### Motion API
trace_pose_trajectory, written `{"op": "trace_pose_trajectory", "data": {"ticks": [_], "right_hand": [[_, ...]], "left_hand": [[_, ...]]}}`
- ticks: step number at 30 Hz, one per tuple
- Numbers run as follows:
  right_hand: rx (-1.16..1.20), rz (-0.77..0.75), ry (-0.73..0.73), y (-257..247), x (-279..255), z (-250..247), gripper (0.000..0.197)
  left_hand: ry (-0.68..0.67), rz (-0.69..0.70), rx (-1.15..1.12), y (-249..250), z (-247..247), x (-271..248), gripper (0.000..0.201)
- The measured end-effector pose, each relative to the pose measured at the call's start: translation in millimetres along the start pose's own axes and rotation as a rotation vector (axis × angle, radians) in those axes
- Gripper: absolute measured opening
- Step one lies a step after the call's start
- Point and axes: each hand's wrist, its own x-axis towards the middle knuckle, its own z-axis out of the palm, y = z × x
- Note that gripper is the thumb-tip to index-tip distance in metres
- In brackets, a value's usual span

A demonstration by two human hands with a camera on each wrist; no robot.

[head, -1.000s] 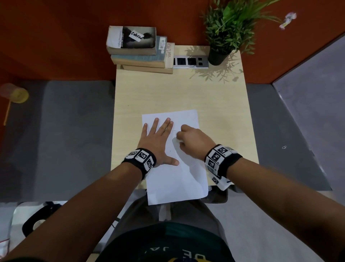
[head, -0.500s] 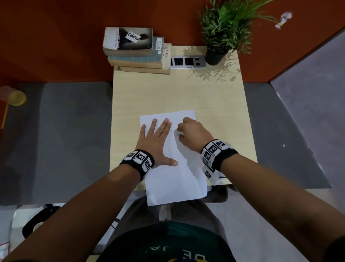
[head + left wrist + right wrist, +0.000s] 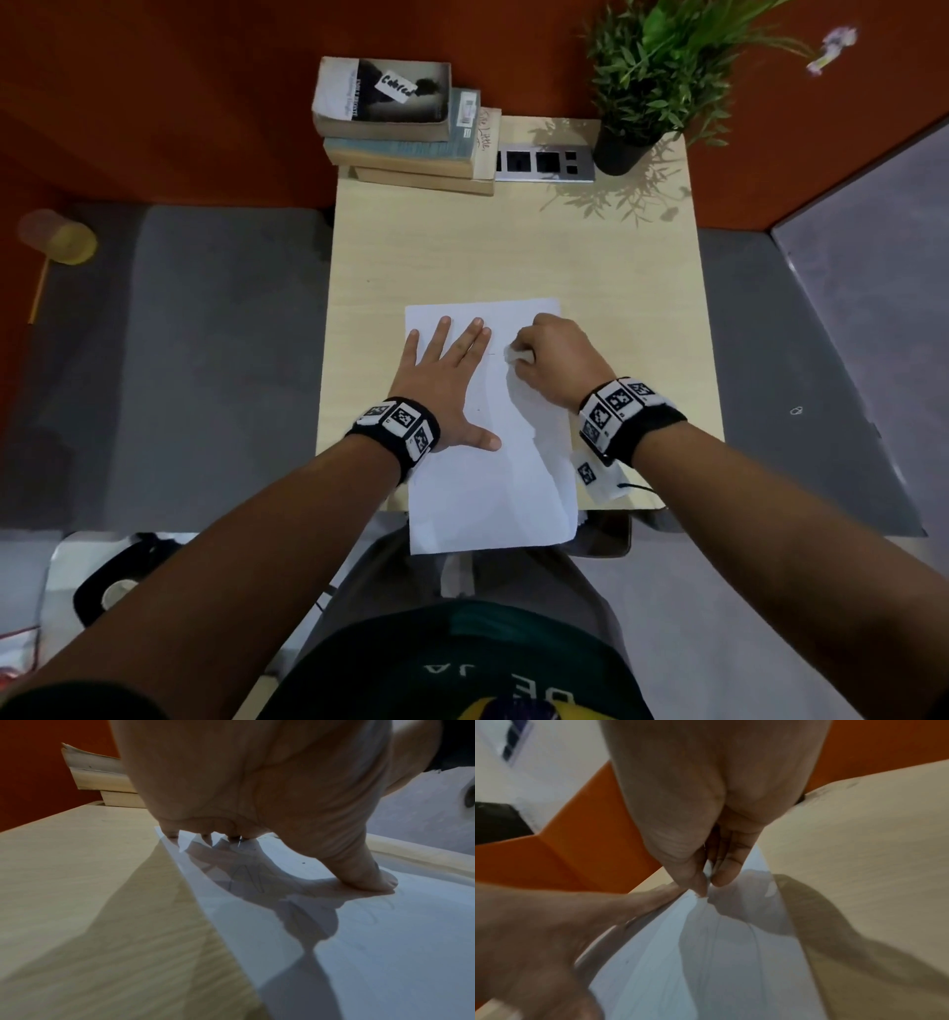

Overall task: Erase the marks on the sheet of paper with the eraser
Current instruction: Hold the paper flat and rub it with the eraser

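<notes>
A white sheet of paper (image 3: 488, 478) lies on the light wooden desk (image 3: 513, 246), its near end hanging over the front edge. My left hand (image 3: 447, 370) lies flat on the sheet with fingers spread, pressing it down. Faint pencil scribbles (image 3: 246, 878) show under that palm. My right hand (image 3: 554, 354) is curled at the sheet's upper right and pinches a small white eraser (image 3: 709, 871) between thumb and fingers, its tip on the paper (image 3: 706, 953). The eraser (image 3: 513, 353) is mostly hidden by the fingers.
A stack of books (image 3: 405, 128) stands at the desk's far left, a socket panel (image 3: 544, 163) beside it, and a potted plant (image 3: 647, 77) at the far right. Orange walls rise behind. Grey floor lies on both sides.
My right hand has shifted slightly up and down the sheet with the eraser. The left hand stays pressed flat in the same place.
</notes>
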Motion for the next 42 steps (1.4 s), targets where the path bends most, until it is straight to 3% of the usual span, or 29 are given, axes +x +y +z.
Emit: {"op": "trace_pose_trajectory", "data": {"ticks": [4, 9, 11, 17, 22, 27, 32, 37, 42], "right_hand": [[-0.069, -0.100, -0.127, -3, -8, 1, 0.014], [-0.065, -0.064, -0.062, -3, 11, -6, 0.023], [-0.066, -0.047, -0.045, -4, 7, -3, 0.020], [-0.155, -0.167, -0.193, -7, -8, -3, 0.009], [-0.126, -0.073, -0.086, -12, -5, -2, 0.013], [-0.140, -0.157, -0.203, -12, -16, -1, 0.010], [-0.088, -0.042, -0.090, -9, -9, -4, 0.014], [-0.075, -0.139, -0.195, -8, -16, -3, 0.015], [0.046, 0.005, -0.089, 0, -7, -9, 0.019]], "left_hand": [[-0.014, 0.003, 0.037, -1, -3, -1, 0.154], [-0.013, 0.004, 0.045, -1, -2, -1, 0.154], [-0.015, 0.003, 0.054, -2, -2, -1, 0.154], [-0.023, 0.013, 0.070, -4, -4, -1, 0.154], [-0.025, 0.014, 0.061, -4, -4, -1, 0.155], [-0.020, 0.022, 0.049, -4, -4, 0, 0.155], [-0.017, 0.023, 0.037, -5, -3, 0, 0.155], [-0.018, 0.019, 0.041, -4, -3, -1, 0.155], [-0.022, 0.015, 0.044, -3, -6, -2, 0.154]]}}
